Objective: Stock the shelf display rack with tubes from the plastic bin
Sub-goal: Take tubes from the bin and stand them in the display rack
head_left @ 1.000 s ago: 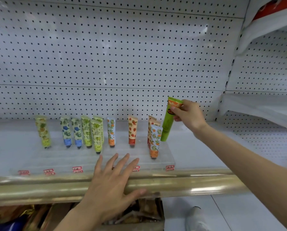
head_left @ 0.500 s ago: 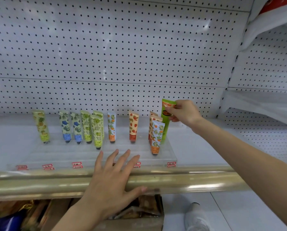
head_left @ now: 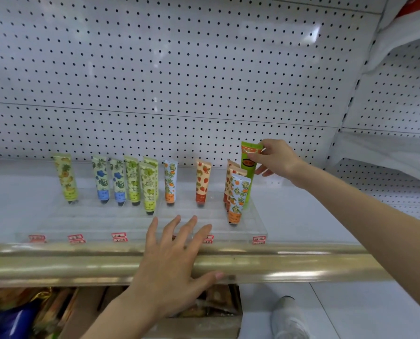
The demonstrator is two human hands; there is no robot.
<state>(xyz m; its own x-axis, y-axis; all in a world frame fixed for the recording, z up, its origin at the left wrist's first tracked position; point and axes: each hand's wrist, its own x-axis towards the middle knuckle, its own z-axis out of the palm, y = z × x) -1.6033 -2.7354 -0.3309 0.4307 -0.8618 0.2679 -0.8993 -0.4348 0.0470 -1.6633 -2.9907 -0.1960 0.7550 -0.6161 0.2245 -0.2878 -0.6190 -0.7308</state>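
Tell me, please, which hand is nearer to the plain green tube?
Right. The right hand pinches the green tube by its top, at the back right corner of the rack; the left hand rests open on the front rail, well apart from it.

Green tube (head_left: 249, 165) upright, right rear of clear rack (head_left: 250, 223), behind orange tubes (head_left: 237, 199).

White pegboard (head_left: 179, 69) fills the far wall, with a bright patch of glare (head_left: 311, 35) at its upper right. A white shelf (head_left: 301, 211) runs below it, edged on the near side by a gold rail (head_left: 57, 267). Another pegboard bay (head_left: 399, 94) stands right; the pale floor (head_left: 350, 311) looks tiled, I think
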